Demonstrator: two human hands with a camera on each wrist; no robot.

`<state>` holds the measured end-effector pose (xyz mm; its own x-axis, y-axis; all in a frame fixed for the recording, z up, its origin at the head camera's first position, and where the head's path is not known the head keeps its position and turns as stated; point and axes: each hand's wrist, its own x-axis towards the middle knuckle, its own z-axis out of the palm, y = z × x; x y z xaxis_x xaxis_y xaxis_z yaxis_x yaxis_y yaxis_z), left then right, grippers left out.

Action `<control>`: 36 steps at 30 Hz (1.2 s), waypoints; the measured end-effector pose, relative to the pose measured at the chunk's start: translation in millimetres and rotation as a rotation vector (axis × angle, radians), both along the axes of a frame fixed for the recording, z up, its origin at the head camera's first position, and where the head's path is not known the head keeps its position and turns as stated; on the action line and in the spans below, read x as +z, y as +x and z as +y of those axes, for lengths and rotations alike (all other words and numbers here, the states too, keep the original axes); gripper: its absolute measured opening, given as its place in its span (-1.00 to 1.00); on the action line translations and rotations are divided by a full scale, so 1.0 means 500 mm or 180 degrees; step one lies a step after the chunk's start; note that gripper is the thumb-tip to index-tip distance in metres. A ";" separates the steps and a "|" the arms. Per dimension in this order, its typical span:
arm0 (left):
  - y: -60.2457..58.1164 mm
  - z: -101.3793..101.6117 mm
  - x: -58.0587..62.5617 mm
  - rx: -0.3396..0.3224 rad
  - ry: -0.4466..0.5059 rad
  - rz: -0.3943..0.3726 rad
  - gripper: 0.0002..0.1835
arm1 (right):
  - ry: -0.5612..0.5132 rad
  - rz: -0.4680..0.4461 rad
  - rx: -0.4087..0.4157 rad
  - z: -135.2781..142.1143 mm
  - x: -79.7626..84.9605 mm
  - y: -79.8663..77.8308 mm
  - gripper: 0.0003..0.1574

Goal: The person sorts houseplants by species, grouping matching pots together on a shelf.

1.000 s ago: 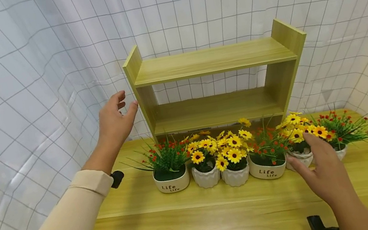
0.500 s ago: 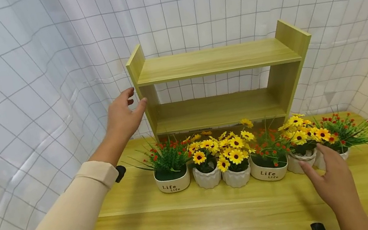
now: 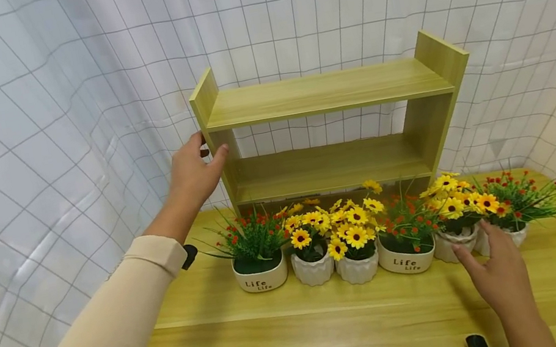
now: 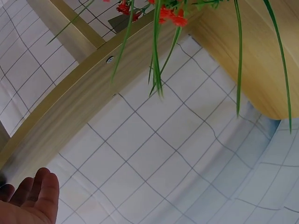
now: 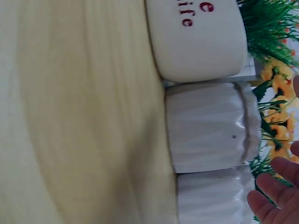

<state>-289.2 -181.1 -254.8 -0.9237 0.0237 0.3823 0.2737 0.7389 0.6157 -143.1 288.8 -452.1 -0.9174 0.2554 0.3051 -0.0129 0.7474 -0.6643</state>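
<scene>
My left hand (image 3: 195, 171) is at the left side panel (image 3: 225, 173) of a two-tier wooden shelf (image 3: 325, 91), thumb in front of the panel's edge. In the left wrist view, its fingers (image 4: 46, 193) lie loosely along the panel's outer face; contact is unclear. My right hand (image 3: 502, 273) hovers before a white fluted flowerpot (image 3: 445, 249) with yellow flowers (image 3: 448, 196), thumb and fingers spread near its rim. In the right wrist view, the fingers (image 5: 285, 172) are loosely bent beside that pot (image 5: 210, 128), apparently gripping nothing.
Along the shelf's front stand potted artificial flowers: a "Life" pot (image 3: 262, 278) with red blooms, fluted pots (image 3: 360, 269) with yellow flowers, another "Life" pot (image 3: 407, 261), and a red-flowered plant (image 3: 524, 192) at right. Gridded curtain (image 3: 23, 119) surrounds the wooden table (image 3: 297, 344).
My left hand has moved right to the shelf's side panel. My right hand has drawn back slightly down and right from the yellow flowers to the pot's rim. The pots stay put.
</scene>
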 end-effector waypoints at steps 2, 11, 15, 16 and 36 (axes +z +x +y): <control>-0.001 0.002 0.000 0.0016 0.0033 -0.0001 -0.36 | -0.0077 -0.0026 -0.0017 0.001 -0.007 -0.004 -0.01; -0.006 0.011 -0.002 0.0097 0.0205 0.0051 -0.38 | -0.0458 -0.0245 -0.0153 -0.001 -0.024 -0.017 0.05; -0.009 0.016 -0.003 0.0123 0.0278 0.0121 -0.38 | -0.0607 -0.0236 -0.0266 0.000 -0.025 -0.022 0.02; -0.010 0.018 -0.004 0.0129 0.0291 0.0158 -0.40 | -0.0634 -0.0247 -0.0290 0.000 -0.025 -0.023 0.02; -0.015 0.032 -0.019 0.0360 0.0225 0.0696 -0.67 | -0.1462 -0.0092 -0.0472 -0.016 -0.054 -0.044 0.01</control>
<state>-296.9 -164.9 -264.4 -0.8142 -0.1089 0.5703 0.3242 0.7296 0.6021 -165.1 280.9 -479.0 -0.8673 0.4866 0.1050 0.0951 0.3691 -0.9245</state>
